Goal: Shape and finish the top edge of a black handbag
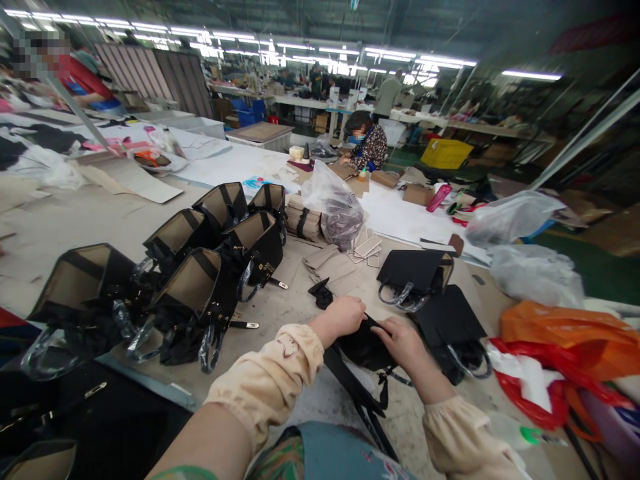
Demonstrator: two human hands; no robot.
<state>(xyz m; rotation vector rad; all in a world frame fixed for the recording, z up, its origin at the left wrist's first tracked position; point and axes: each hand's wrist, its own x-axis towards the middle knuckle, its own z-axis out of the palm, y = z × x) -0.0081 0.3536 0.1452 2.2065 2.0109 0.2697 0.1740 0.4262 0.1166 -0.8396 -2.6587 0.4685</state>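
Observation:
In front of me a black handbag (364,347) sits at the table's near edge, its straps hanging down toward my apron. My left hand (345,316) is closed on the bag's upper edge at the left. Close beside it, my right hand (401,339) grips the same edge, thumb and fingers pressed on the black material. What lies under the fingers is hidden. A small black piece (321,293) rests just beyond my left hand. To the right of my hands lie two black bags, one farther back (413,272) and one nearer (453,327), with plastic-wrapped handles.
Several open black handbags (185,287) with beige insides stand at the left. Behind are a stack of beige boards (303,223), a clear plastic bag (333,200) and loose small panels (367,247). Orange and red bags (555,333) crowd the right. A person (370,143) sits across the table.

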